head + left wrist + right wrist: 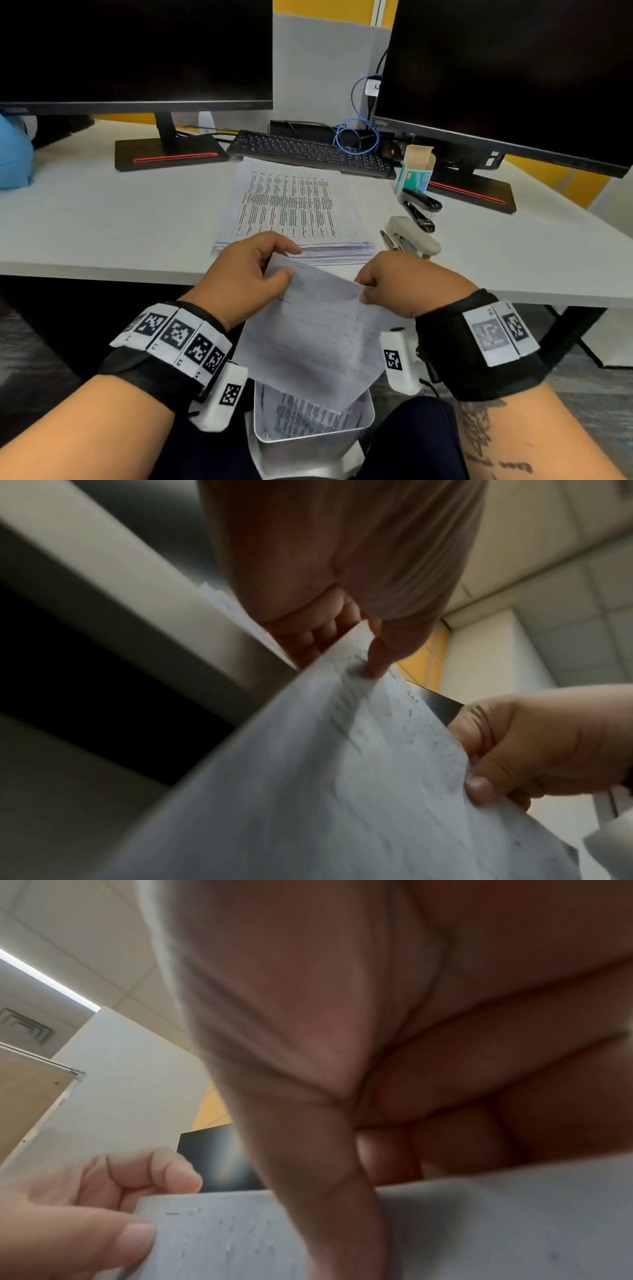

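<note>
A: What's the room like?
B: White desk (102, 222), yellow wall (322, 7). Bin (308, 455) between the knees holds printed pages (305, 414).
A: The sheet (318, 335)?
B: Over the bin; left hand (246, 277) and right hand (404, 284) pinch its top edge.

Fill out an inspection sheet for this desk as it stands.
Surface: white desk, with a paper stack in the middle.
Job's things: printed sheet held above a grey bin that holds printed paper.
Clutter: black stapler, grey stapler, open staple box, keyboard.
Hands: left hand and right hand each pinch the sheet's upper edge.
Cables: blue cable looped behind the keyboard.
Surroundings: dark left monitor, dark right monitor, blue bag at left.
</note>
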`<state>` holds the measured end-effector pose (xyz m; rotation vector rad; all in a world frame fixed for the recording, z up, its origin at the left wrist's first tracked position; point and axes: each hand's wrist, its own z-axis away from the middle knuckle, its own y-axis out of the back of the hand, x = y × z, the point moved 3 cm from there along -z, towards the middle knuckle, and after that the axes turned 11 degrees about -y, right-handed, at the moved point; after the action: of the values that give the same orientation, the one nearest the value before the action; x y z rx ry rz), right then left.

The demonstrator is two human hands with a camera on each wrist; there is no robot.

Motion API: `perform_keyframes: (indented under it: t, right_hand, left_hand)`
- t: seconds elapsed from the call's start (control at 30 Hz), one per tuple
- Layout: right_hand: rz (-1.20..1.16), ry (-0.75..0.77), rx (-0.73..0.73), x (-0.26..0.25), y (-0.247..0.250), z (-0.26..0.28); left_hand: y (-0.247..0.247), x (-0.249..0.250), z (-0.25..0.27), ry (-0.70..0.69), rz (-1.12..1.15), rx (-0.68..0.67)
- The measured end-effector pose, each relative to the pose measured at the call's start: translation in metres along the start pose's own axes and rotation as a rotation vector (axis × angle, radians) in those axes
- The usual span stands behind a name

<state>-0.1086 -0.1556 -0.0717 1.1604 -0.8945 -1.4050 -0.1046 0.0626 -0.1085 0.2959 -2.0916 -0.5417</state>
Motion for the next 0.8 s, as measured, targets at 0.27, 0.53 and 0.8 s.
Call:
perform_keyframes:
  t: [0.27,0.53,0.8]
  right_hand:
    - [0.083,-0.066,-0.064,0.004,-0.022,-0.001]
    - [0.185,-0.135,-0.214,0.002,-0.067,-0.026]
    - [0.228,-0.15,-0.301,0.0,-0.094,-0.032]
  left_hand:
    - [-0.017,0.008,0.002,-0.047,-0.46,-0.471]
    - [-0.039,-0.024,0.013,0.019,-0.566,-0.605]
    - [-0.046,-0.042,0.017,0.089,-0.602,-0.626]
